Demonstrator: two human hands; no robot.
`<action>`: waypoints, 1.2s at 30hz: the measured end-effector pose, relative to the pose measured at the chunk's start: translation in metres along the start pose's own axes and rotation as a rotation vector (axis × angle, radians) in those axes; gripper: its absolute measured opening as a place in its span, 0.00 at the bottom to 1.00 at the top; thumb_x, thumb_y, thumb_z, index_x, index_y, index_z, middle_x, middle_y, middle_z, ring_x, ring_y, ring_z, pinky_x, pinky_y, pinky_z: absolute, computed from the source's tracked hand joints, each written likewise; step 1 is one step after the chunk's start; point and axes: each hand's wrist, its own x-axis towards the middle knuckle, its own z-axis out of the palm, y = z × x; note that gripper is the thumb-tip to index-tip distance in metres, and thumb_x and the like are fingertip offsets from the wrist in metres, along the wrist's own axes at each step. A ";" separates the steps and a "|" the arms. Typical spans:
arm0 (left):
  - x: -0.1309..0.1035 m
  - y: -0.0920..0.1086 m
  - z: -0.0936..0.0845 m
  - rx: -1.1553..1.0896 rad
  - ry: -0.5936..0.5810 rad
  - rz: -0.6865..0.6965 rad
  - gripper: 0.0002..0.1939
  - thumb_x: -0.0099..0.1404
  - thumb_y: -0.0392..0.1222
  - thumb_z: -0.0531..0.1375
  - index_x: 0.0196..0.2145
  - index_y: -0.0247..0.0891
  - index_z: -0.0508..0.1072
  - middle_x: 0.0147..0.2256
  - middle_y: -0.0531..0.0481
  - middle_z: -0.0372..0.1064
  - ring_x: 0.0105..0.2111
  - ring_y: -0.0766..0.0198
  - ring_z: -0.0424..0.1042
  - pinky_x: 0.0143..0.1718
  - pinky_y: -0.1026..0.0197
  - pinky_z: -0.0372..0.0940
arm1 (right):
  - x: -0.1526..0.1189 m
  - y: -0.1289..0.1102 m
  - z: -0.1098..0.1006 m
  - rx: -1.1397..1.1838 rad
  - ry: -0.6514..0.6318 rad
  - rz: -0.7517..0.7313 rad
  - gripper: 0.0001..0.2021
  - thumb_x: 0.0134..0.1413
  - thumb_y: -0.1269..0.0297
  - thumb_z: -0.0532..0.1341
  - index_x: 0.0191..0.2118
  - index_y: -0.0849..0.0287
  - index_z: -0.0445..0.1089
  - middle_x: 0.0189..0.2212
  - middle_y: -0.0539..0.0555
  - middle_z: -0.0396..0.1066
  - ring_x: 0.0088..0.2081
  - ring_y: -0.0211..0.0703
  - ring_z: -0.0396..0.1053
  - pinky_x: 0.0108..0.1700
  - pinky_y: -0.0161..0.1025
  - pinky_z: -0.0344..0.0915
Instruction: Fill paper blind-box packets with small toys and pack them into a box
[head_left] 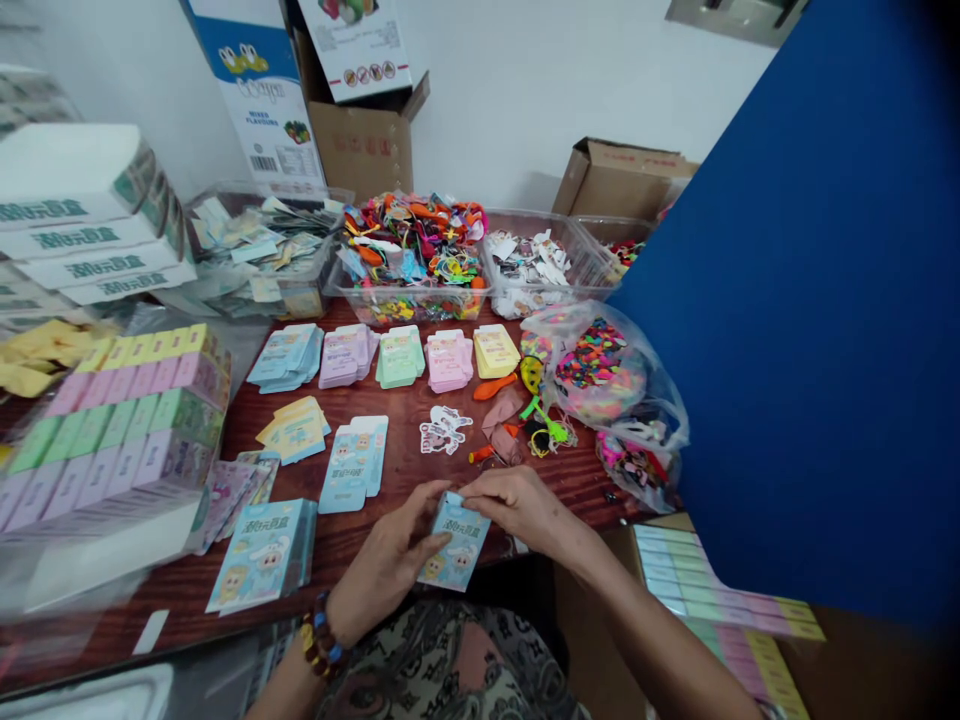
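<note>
A small light-blue printed carton (456,548) is held upright-tilted at the table's front edge. My left hand (394,550) grips it from the left, thumb across its printed face. At its top edge the fingers of my right hand (517,500) are closed on the flap; part of the top is hidden by them. Just beyond my hands lie white cut-out stickers (442,430), brownish-pink deflated balloons (501,425) and an orange balloon (495,387). A flat blue carton (352,465) rests left of them, and a stack of blue printed cards (262,555) sits nearer the front.
Flat carton stacks in several colours, such as the green pile (400,357), form a row. Behind are plastic bins, one with mixed balloons (412,250). Filled cartons (127,410) stand left, a plastic bag (630,380) right. A blue panel (787,300) blocks the right side.
</note>
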 end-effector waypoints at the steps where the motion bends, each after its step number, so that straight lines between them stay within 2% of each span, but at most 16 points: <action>1: 0.000 0.001 -0.001 0.024 -0.002 0.009 0.25 0.67 0.42 0.57 0.61 0.47 0.59 0.51 0.49 0.71 0.51 0.58 0.71 0.53 0.57 0.65 | -0.001 0.000 0.001 0.000 -0.013 -0.007 0.10 0.64 0.65 0.59 0.41 0.57 0.79 0.37 0.52 0.80 0.36 0.39 0.75 0.38 0.31 0.64; 7: 0.000 -0.003 -0.004 -0.049 -0.055 0.011 0.24 0.68 0.44 0.57 0.61 0.46 0.61 0.53 0.48 0.71 0.49 0.58 0.73 0.51 0.57 0.67 | -0.004 0.003 0.006 -0.135 -0.035 -0.055 0.13 0.66 0.65 0.56 0.39 0.56 0.79 0.34 0.53 0.79 0.35 0.40 0.74 0.37 0.32 0.63; 10: 0.000 -0.007 -0.005 0.009 -0.027 0.025 0.24 0.67 0.44 0.58 0.60 0.46 0.62 0.55 0.48 0.70 0.53 0.57 0.70 0.56 0.56 0.64 | -0.004 0.000 0.008 -0.197 -0.031 -0.051 0.13 0.66 0.66 0.55 0.38 0.56 0.79 0.33 0.54 0.79 0.35 0.41 0.74 0.37 0.33 0.63; 13: 0.000 -0.009 -0.005 0.064 0.010 0.015 0.25 0.66 0.42 0.59 0.60 0.46 0.64 0.55 0.49 0.70 0.55 0.56 0.69 0.57 0.55 0.63 | -0.004 -0.005 0.007 -0.202 -0.031 -0.056 0.13 0.66 0.66 0.55 0.41 0.54 0.78 0.36 0.54 0.79 0.38 0.42 0.75 0.40 0.33 0.65; 19: 0.001 -0.010 0.004 -0.129 0.069 -0.036 0.23 0.66 0.44 0.59 0.58 0.43 0.64 0.54 0.47 0.71 0.51 0.57 0.72 0.51 0.57 0.68 | -0.010 -0.001 0.013 -0.178 0.006 -0.052 0.14 0.66 0.65 0.54 0.51 0.53 0.74 0.47 0.54 0.77 0.47 0.44 0.75 0.49 0.37 0.67; 23: 0.000 -0.011 0.007 -0.216 0.134 -0.043 0.21 0.65 0.44 0.59 0.55 0.42 0.64 0.51 0.47 0.73 0.49 0.57 0.73 0.49 0.57 0.69 | -0.017 0.010 0.026 0.018 0.109 0.010 0.14 0.64 0.64 0.57 0.53 0.53 0.73 0.51 0.54 0.75 0.51 0.43 0.73 0.54 0.39 0.66; 26: -0.001 -0.012 0.007 -0.163 0.102 -0.046 0.20 0.65 0.44 0.59 0.54 0.42 0.66 0.51 0.46 0.73 0.46 0.58 0.74 0.47 0.57 0.69 | -0.017 0.012 0.027 0.088 0.113 0.082 0.11 0.63 0.63 0.59 0.48 0.53 0.77 0.46 0.53 0.78 0.46 0.42 0.75 0.49 0.36 0.67; 30: -0.003 -0.011 0.005 -0.014 0.020 0.003 0.23 0.66 0.44 0.58 0.58 0.45 0.65 0.55 0.48 0.70 0.51 0.57 0.72 0.53 0.57 0.66 | -0.010 0.005 0.017 -0.048 0.000 0.159 0.11 0.64 0.62 0.59 0.37 0.55 0.79 0.31 0.49 0.79 0.32 0.37 0.73 0.35 0.31 0.62; 36: -0.005 -0.010 0.002 0.078 -0.005 0.003 0.27 0.66 0.42 0.58 0.62 0.48 0.61 0.54 0.50 0.71 0.52 0.58 0.71 0.53 0.58 0.65 | -0.003 0.003 0.016 -0.197 -0.074 0.054 0.12 0.65 0.63 0.58 0.35 0.56 0.78 0.30 0.49 0.78 0.28 0.35 0.71 0.30 0.31 0.55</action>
